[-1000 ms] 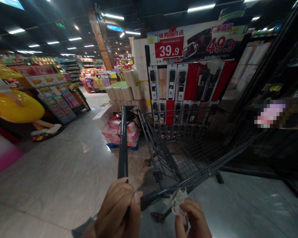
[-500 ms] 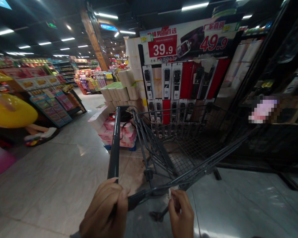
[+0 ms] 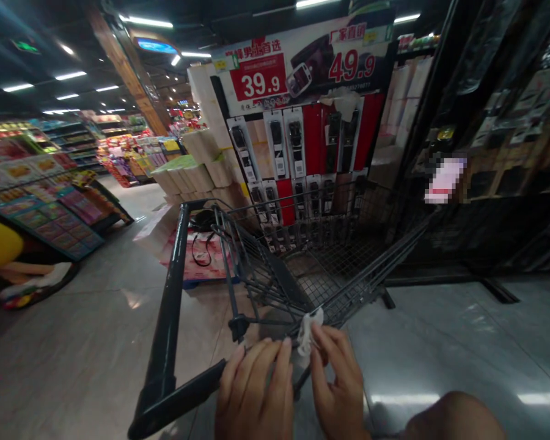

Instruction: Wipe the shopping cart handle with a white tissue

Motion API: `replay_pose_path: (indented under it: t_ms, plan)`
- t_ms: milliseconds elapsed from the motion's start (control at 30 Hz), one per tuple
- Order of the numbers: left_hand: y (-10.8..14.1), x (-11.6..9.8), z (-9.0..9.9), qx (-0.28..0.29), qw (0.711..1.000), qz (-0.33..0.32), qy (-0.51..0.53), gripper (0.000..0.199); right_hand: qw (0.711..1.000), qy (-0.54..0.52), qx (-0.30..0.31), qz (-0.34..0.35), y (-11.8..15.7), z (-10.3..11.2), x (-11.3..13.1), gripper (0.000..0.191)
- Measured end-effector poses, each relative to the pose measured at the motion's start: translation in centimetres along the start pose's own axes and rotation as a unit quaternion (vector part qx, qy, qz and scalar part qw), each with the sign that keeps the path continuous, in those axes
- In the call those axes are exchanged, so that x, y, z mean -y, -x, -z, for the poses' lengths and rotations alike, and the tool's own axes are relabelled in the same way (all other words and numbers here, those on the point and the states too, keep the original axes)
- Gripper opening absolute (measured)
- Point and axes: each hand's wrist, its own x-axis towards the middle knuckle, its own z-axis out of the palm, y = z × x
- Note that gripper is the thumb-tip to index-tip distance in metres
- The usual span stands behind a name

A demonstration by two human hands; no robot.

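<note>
A dark grey wire shopping cart (image 3: pixel 162 305) stands before me, its thick handle bar on the left and its side rail running to the right. My left hand (image 3: pixel 256 388) lies over the bar near the handle's corner, fingers stretched forward with the nails showing; its thumb is hidden. Just beside it, my right hand (image 3: pixel 337 379) pinches a crumpled white tissue (image 3: pixel 308 333) between thumb and fingers. The tissue is against the cart's side rail, right of my left fingertips.
Behind the cart rises a rack of packaged belts (image 3: pixel 275 146) under a price sign (image 3: pixel 259 82). Pink packages (image 3: pixel 211 256) and stacked paper rolls (image 3: pixel 183 174) stand left of it. A pixelated phone-like screen (image 3: pixel 445 180) is at the right. A blurred skin-toned shape (image 3: pixel 456 418) shows lower right.
My left hand has let go of the handle bar and moved right onto the adjoining bar, close to my right hand. More of the tissue shows. The view has turned right.
</note>
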Motion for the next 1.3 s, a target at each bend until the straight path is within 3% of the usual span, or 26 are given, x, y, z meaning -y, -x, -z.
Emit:
replay_pose_path:
  t_ms: [133, 300, 500, 633, 767, 900, 967, 1067, 1300]
  plan:
    - [-1.5, -0.2, -0.9, 0.054, 0.997, 0.019, -0.055, 0.024, 0.999, -0.028, 0.016, 0.007, 0.6, -1.9, -1.1, 0.040]
    - [-1.7, 1.4, -1.0, 0.099, 0.980, -0.088, -0.147, 0.025, 0.999, -0.015, -0.023, -0.035, 1.9, -3.0, -2.9, 0.036]
    - [-2.5, 0.8, -1.6, 0.103, 0.982, 0.002, -0.157, 0.021, 0.995, 0.028, -0.043, -0.085, 2.1, -2.7, -5.3, 0.027]
    - [-3.1, 0.6, -1.7, 0.106, 0.983, 0.017, -0.148, 0.013, 0.985, 0.017, -0.100, -0.142, 1.2, -1.4, -4.6, 0.020]
    - [-3.2, 1.0, -1.7, 0.104, 0.981, 0.010, -0.161, 0.009, 0.990, -0.010, -0.112, -0.083, -0.1, -0.6, -1.4, 0.024]
    - [-3.1, 1.0, -1.6, 0.103, 0.980, -0.004, -0.169, 0.008, 0.999, -0.018, -0.025, 0.008, -0.6, -1.4, 0.4, 0.039]
    - [-3.0, 0.8, -1.7, 0.098, 0.981, 0.003, -0.167, 0.012, 0.999, -0.003, 0.012, 0.049, -0.5, -2.1, 0.3, 0.044]
    - [-2.9, 0.7, -1.7, 0.082, 0.984, 0.017, -0.159, 0.014, 0.996, 0.026, 0.017, 0.085, -0.3, -2.6, -0.4, 0.047]
    - [-2.5, 0.8, -1.5, 0.088, 0.986, 0.031, -0.140, 0.010, 0.991, 0.100, 0.001, 0.090, -1.5, -1.4, -2.1, 0.047]
